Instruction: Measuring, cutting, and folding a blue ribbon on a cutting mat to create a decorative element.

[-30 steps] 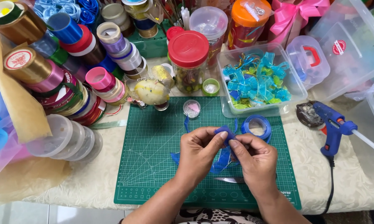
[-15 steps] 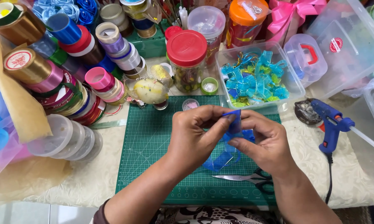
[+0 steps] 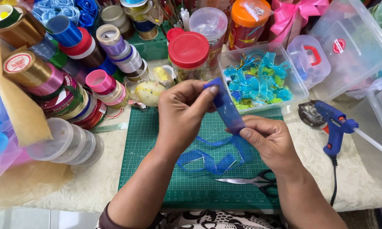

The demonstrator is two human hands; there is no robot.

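Your left hand point(image 3: 184, 112) pinches the top end of a blue ribbon point(image 3: 227, 111) between thumb and fingers, lifted above the green cutting mat point(image 3: 157, 169). Your right hand point(image 3: 269, 142) grips the same strip lower down, thumb on top, so the piece runs taut and slanted between both hands. The rest of the ribbon trails down from your right hand and lies in loose loops on the mat, near the middle.

Just near of those loops, a pair of scissors point(image 3: 252, 182) with black handles lies flat on the mat, blades pointing left, apart from both hands. To the right, off the mat, a blue glue gun point(image 3: 335, 127) rests on the pale tablecloth point(image 3: 369, 178). Beyond your hands, at the far edge of the mat, stands a clear box point(image 3: 299, 87) filled with small blue and green ribbon pieces, and just left of it a jar with a red lid point(image 3: 188, 50). Far left, many ribbon spools point(image 3: 51, 80) are stacked and lying on their sides, with a row of clear tape rolls point(image 3: 65, 144) nearer to you.
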